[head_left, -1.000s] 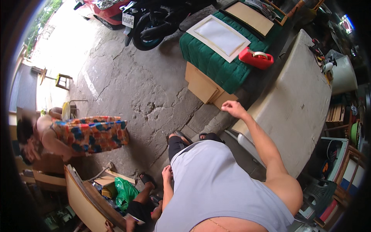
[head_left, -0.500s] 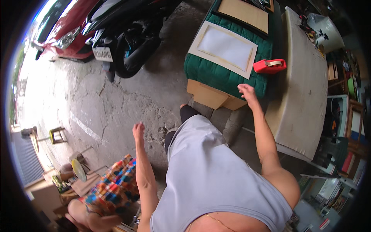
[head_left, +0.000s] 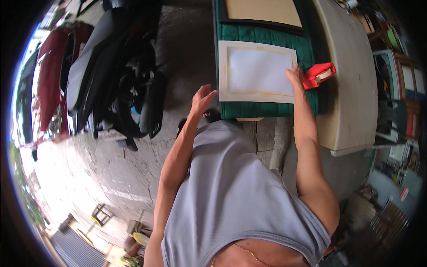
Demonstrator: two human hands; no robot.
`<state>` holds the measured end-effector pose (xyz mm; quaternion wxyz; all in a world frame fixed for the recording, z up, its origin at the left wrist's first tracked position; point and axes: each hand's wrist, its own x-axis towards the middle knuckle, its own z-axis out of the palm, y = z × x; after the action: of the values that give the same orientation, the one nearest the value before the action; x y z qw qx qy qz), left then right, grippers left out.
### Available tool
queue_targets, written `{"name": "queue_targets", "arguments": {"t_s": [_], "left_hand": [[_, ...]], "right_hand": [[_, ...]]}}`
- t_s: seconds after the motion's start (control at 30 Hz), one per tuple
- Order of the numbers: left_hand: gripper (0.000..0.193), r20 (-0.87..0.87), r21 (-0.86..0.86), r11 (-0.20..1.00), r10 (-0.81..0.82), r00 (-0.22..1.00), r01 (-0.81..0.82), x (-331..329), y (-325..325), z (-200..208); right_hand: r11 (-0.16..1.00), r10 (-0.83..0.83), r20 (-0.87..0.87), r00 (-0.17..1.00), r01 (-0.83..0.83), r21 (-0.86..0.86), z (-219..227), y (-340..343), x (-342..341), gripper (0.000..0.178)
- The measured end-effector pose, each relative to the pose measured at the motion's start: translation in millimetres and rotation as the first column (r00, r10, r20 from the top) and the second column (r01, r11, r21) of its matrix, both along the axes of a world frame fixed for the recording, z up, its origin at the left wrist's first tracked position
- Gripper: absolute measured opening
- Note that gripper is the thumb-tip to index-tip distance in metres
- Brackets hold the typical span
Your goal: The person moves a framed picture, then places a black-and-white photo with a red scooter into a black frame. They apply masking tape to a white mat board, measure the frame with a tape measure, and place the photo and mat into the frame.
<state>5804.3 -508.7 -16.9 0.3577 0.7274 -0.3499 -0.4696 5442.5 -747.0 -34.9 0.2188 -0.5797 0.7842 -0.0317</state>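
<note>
A cream mat board lies flat on a green quilted cover, with a white sheet in its middle and strips of tape around the sheet. My right hand rests at the board's right edge, thumb and fingers apart. Just left of the board's left edge is my left hand, open with nothing in it. A red tape dispenser holding a roll of pale tape sits tilted right beside my right hand.
The green quilted cover drapes the work table. Beyond the mat board lies a dark frame with a light wooden panel. A long pale slab stands along the right. A motorcycle and a red car stand to the left.
I have come closer to the table and turned toward it. My right hand has reached the mat board's right edge, and my left hand has risen toward its left edge.
</note>
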Motion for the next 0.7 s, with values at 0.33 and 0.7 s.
{"name": "queue_targets", "arguments": {"t_s": [0.33,0.7], "left_hand": [[0.079,0.003,0.185,0.936,-0.305,0.952,0.3,-8.3,-103.8,-19.0],[0.028,-0.433,0.426,0.727,-0.359,0.827,0.538,46.2,-177.6,9.7]], "right_hand": [[0.976,-0.177,0.089,0.98,0.187,-0.115,6.0,0.3,-20.0,0.056],[0.781,-0.502,0.174,0.847,0.53,-0.33,144.5,36.8,29.7,0.025]]}}
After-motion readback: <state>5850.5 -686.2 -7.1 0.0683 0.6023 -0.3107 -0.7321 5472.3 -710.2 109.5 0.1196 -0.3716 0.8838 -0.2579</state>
